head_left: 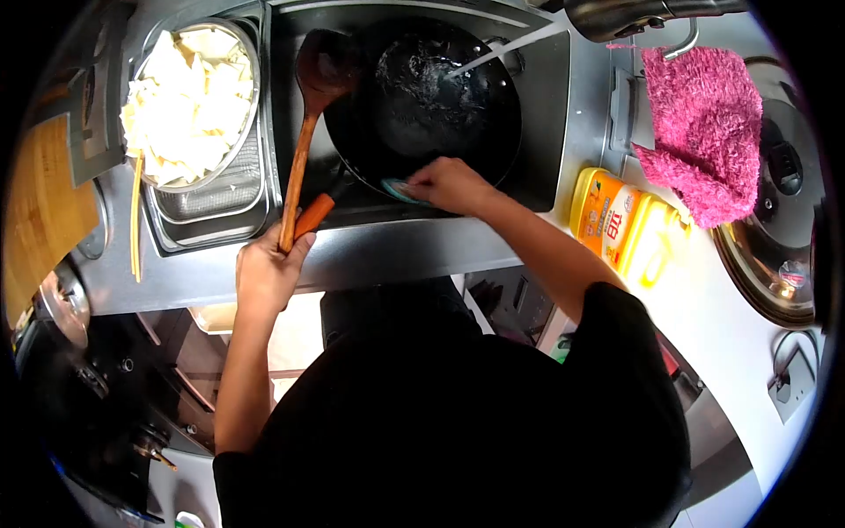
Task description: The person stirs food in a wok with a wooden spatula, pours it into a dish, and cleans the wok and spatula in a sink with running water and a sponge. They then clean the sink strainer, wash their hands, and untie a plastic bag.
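My left hand (267, 271) is closed around the long handle of a wooden spatula (305, 145), whose broad dark head lies over the left rim of a black wok (361, 145). An orange-brown handle (314, 215) beside the wok also reaches my left thumb; I cannot tell whether my fingers grip it too. My right hand (451, 187) pinches a greenish scrubbing pad (400, 190) against the wok's near rim. Water (506, 50) streams from the tap into the wok and ripples there.
The wok sits in a dark sink (541, 158) under a black tap (616, 16). To the left, a bowl of pale cut pieces (189, 101) rests on a wire basket (216, 189), with chopsticks (136, 224) alongside. A yellow bottle (616, 220), pink cloth (704, 123) and pan lid (788, 255) lie right.
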The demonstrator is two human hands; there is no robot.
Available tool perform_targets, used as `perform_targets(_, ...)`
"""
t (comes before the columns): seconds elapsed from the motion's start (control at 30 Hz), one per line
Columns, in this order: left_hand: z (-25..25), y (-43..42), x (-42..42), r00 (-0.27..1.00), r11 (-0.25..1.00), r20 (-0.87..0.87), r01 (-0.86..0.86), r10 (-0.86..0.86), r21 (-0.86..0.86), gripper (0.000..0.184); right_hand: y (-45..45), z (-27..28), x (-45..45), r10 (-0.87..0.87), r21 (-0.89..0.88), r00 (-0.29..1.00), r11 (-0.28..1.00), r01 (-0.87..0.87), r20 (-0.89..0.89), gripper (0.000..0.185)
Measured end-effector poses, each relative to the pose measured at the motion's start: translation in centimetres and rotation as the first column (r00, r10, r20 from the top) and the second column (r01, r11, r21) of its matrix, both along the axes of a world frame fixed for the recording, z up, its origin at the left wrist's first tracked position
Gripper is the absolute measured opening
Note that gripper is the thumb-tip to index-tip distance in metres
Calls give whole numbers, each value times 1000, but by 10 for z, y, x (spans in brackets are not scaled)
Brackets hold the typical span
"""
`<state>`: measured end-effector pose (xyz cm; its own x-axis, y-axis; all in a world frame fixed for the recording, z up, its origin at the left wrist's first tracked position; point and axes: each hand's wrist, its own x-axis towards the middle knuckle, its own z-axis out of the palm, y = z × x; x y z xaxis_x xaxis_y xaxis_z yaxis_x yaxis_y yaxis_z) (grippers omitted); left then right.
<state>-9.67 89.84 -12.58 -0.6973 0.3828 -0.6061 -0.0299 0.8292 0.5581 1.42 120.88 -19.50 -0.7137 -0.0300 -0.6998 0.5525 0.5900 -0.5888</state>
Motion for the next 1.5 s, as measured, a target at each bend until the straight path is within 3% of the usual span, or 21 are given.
perform_targets(0.07, 8, 7, -6, 999, 998, -1, 34, -34, -45, 41, -10, 7, -1, -44, -8, 999, 999, 43, -25, 22)
perform_targets(0.17, 7, 7, -6, 1000, 999, -3, 23, -23, -24, 41, 49, 1, 26, 358, 208, 924, 902, -379, 130, 20)
perform_targets(0.23, 14, 11, -8, 999, 998, 32, 8, -6, -68, 40, 98, -36, 52, 444, 577, 895, 718, -390, 53, 13)
perform_targets(0.33, 3, 5, -6, 999, 999, 46, -6, 8, -49, 40, 76, -39, 10, 546, 417, 765, 642, -643, 341, 21)
perform_targets(0.4, 8, 7, -7, 1000, 1000, -5, 0, 0, -16, 36, 25, -55, 11, 225, 65, 974, 972, -225, 18, 31)
perform_targets(0.47, 9, 6, -10, 999, 999, 34, -5, 7, -42, 34, -27, -53, -26, -91, -215, 948, 976, 24, -305, 34)
perform_targets(0.53, 9, 4, -10, 999, 999, 37, 9, -8, -42, 36, -29, -88, -58, -174, -193, 855, 977, 88, -489, 30)
perform_targets(0.6, 7, 7, -12, 999, 1000, 38, -1, 2, -20, 37, 26, -160, -73, 203, 290, 687, 957, 12, -698, 28)
perform_targets(0.67, 4, 4, -12, 998, 1000, 59, -30, 30, 6, 39, 84, -162, -82, 85, 408, 889, 905, 120, -449, 25)
perform_targets(0.73, 1, 0, -10, 996, 997, 68, -55, 52, 51, 39, 117, -138, -48, 355, 655, 918, 739, -161, -176, 28)
perform_targets(0.8, -4, -2, -7, 991, 987, 83, -113, 104, 117, 37, 126, -157, 6, 558, 501, 828, 703, -505, 53, 34)
perform_targets(0.87, -4, -2, -8, 988, 983, 101, -131, 119, 126, 35, 70, -82, 10, 332, 91, 938, 942, -324, -101, 40)
perform_targets(0.97, -8, -5, -8, 988, 985, 105, -122, 110, 125, 34, -3, -50, -21, 83, -335, 986, 934, -127, -142, 49)
perform_targets(1.07, -10, -8, -6, 982, 984, 127, -151, 138, 97, 34, -26, -109, -67, -132, -209, 796, 978, 7, -590, 52)
perform_targets(1.13, -12, -8, -8, 977, 984, 148, -164, 152, 76, 34, 10, -142, -88, 24, 96, 766, 994, 49, -643, 50)
perform_targets(1.2, -9, -6, -7, 966, 979, 183, -198, 185, 54, 34, 57, -158, -94, -614, -357, 783, 755, 550, -93, 42)
perform_targets(1.23, -13, -8, -4, 958, 970, 192, -229, 211, 80, 33, 82, -159, -68, -283, 51, 911, 949, 312, -301, 40)
perform_targets(1.3, -6, -4, -6, 940, 961, 241, -266, 239, 81, 33, 100, -139, -23, 154, 579, 978, 814, -45, -141, 36)
perform_targets(1.33, -11, -6, -3, 955, 962, 200, -245, 218, 120, 33, 92, -122, -4, 169, 635, 984, 755, -165, 55, 35)
perform_targets(1.4, -13, -9, -4, 951, 966, 233, -234, 204, 107, 33, 68, -97, 3, 772, 256, 558, 498, -829, 304, 42)
perform_targets(1.5, -11, -8, -7, 955, 974, 235, -208, 181, 95, 34, -9, -84, -21, 332, 91, 905, 943, -319, -267, 63)
